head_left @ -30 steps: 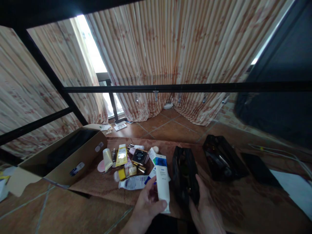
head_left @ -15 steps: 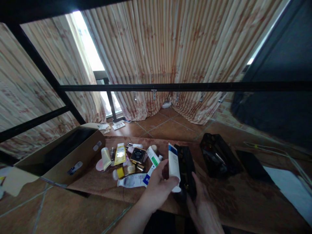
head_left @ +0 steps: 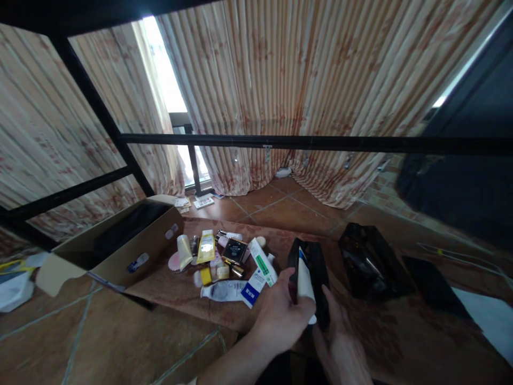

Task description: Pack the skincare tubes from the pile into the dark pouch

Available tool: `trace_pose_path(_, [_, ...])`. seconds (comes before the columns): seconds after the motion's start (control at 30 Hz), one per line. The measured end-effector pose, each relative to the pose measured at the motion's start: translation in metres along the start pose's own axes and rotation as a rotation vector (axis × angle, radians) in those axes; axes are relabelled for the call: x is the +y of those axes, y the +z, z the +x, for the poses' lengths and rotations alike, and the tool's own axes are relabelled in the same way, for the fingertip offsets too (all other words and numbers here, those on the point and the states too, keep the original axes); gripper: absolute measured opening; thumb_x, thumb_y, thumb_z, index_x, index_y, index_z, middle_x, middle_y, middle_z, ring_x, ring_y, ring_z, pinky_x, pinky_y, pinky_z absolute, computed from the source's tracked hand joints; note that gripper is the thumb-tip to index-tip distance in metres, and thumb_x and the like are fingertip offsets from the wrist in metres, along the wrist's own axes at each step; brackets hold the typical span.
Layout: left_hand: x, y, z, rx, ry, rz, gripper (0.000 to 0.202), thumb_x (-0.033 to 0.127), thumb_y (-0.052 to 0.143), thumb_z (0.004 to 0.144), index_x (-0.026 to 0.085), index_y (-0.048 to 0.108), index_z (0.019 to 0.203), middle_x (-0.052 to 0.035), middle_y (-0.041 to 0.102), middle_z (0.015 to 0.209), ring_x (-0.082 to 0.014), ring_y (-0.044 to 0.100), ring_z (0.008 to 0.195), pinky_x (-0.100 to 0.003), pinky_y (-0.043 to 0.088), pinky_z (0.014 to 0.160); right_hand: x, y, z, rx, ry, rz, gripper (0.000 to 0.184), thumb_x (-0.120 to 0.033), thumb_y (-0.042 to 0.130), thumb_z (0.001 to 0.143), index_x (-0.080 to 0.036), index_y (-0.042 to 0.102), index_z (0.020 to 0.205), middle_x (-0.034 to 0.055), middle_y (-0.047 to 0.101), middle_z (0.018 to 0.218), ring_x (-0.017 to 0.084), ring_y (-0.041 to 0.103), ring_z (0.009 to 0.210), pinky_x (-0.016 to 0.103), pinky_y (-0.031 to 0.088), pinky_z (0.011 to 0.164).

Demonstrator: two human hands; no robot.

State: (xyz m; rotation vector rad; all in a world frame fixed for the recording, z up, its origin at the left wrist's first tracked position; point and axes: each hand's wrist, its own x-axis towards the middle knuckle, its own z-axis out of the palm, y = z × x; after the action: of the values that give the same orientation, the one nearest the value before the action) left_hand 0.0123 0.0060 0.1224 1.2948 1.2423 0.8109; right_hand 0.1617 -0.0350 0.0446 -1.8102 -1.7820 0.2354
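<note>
My left hand (head_left: 282, 315) is closed around a white tube with a blue top (head_left: 305, 280), which is tilted into the mouth of a black pouch (head_left: 316, 270). My right hand (head_left: 340, 342) grips the near end of that pouch from the right side, its fingers curled on the fabric. Only the tube's lower white part shows; its top is inside the pouch. The pouch lies on a brown mat (head_left: 180, 291).
A pile of several cosmetic tubes and small boxes (head_left: 224, 259) lies left of the pouch. An open cardboard box (head_left: 120, 248) stands further left. A second black pouch (head_left: 371, 259) and a flat dark item (head_left: 435, 278) lie to the right. A black metal bar (head_left: 280, 141) crosses overhead.
My left hand has carried the white tube rightward from the pile and tipped it into the black pouch. My right hand has kept hold of the pouch.
</note>
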Motion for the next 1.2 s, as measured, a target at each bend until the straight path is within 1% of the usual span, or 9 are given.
trace_pose_path(0.2, [-0.010,0.004,0.002,0.116,0.071,-0.091,0.058,0.031,0.061,0.073,0.021,0.052,0.129,-0.0028,0.066,0.090,-0.0170,0.060,0.069,-0.025,0.048,0.061,-0.008,-0.003,0.001,0.038,0.006,-0.027,0.054,-0.027,0.039,0.088,-0.016,0.028,0.140,0.0196,0.047,0.134,0.031,0.046,0.128,0.049,0.047,0.096])
trace_pose_path(0.33, [-0.015,0.001,0.003,0.137,0.030,-0.192,0.055,0.030,0.064,0.071,0.023,0.054,0.125,-0.0028,0.065,0.092,-0.0168,0.060,0.070,-0.024,0.049,0.058,-0.003,-0.002,0.001,0.040,-0.013,-0.030,0.057,-0.029,0.041,0.088,-0.019,0.026,0.142,0.0181,0.048,0.134,0.030,0.050,0.124,0.048,0.049,0.094])
trace_pose_path(0.5, [0.002,-0.006,-0.004,0.149,-0.098,-0.374,0.056,0.026,0.063,0.066,0.016,0.054,0.120,-0.0047,0.062,0.094,-0.0169,0.059,0.070,-0.025,0.049,0.051,-0.005,-0.003,0.001,0.005,0.036,-0.013,0.057,-0.029,0.041,0.087,-0.017,0.027,0.142,0.0182,0.049,0.134,0.029,0.056,0.117,0.044,0.053,0.087])
trace_pose_path(0.67, [0.010,-0.027,-0.016,0.188,-0.078,-0.528,0.054,0.028,0.067,0.062,0.015,0.059,0.114,-0.0051,0.064,0.091,-0.0182,0.061,0.072,-0.024,0.049,0.050,-0.015,-0.007,0.000,0.013,0.101,0.012,0.054,-0.028,0.038,0.089,-0.018,0.029,0.141,0.0167,0.049,0.135,0.027,0.056,0.118,0.042,0.054,0.086])
trace_pose_path(0.73, [0.002,-0.039,-0.017,0.239,-0.022,-0.551,0.052,0.030,0.068,0.064,0.016,0.061,0.114,-0.0062,0.066,0.096,-0.0195,0.062,0.077,-0.025,0.050,0.053,-0.018,-0.007,0.000,0.021,0.099,0.020,0.053,-0.029,0.038,0.089,-0.017,0.030,0.140,0.0167,0.050,0.133,0.027,0.056,0.118,0.042,0.054,0.086])
trace_pose_path(0.83, [-0.017,-0.056,-0.015,0.365,0.082,-0.502,0.044,0.031,0.068,0.066,0.016,0.065,0.108,-0.0073,0.069,0.103,-0.0216,0.063,0.089,-0.027,0.052,0.068,-0.019,-0.008,0.001,0.021,0.121,0.029,0.054,-0.029,0.038,0.089,-0.019,0.029,0.141,0.0157,0.051,0.131,0.028,0.057,0.115,0.042,0.054,0.085])
trace_pose_path(0.93, [-0.041,-0.069,-0.011,0.435,0.092,-0.378,0.043,0.031,0.069,0.065,0.015,0.064,0.105,-0.0071,0.070,0.101,-0.0227,0.064,0.092,-0.031,0.052,0.077,-0.021,-0.008,0.001,0.012,0.140,0.032,0.054,-0.029,0.038,0.090,-0.020,0.027,0.143,0.0150,0.051,0.132,0.027,0.059,0.113,0.042,0.054,0.086])
trace_pose_path(1.07, [-0.075,-0.075,-0.007,0.461,0.038,-0.223,0.049,0.036,0.066,0.068,0.013,0.060,0.111,-0.0086,0.070,0.097,-0.0232,0.066,0.081,-0.035,0.054,0.073,-0.024,-0.009,0.000,0.017,0.123,0.038,0.055,-0.028,0.038,0.090,-0.019,0.026,0.143,0.0157,0.049,0.133,0.027,0.059,0.113,0.043,0.053,0.087])
trace_pose_path(1.2, [-0.100,-0.075,-0.005,0.488,0.032,-0.072,0.050,0.038,0.063,0.073,0.014,0.057,0.117,-0.0107,0.069,0.103,-0.0255,0.067,0.087,-0.038,0.055,0.076,-0.024,-0.011,0.000,0.012,0.135,0.042,0.054,-0.030,0.038,0.090,-0.021,0.029,0.143,0.0151,0.049,0.134,0.027,0.060,0.111,0.042,0.055,0.084])
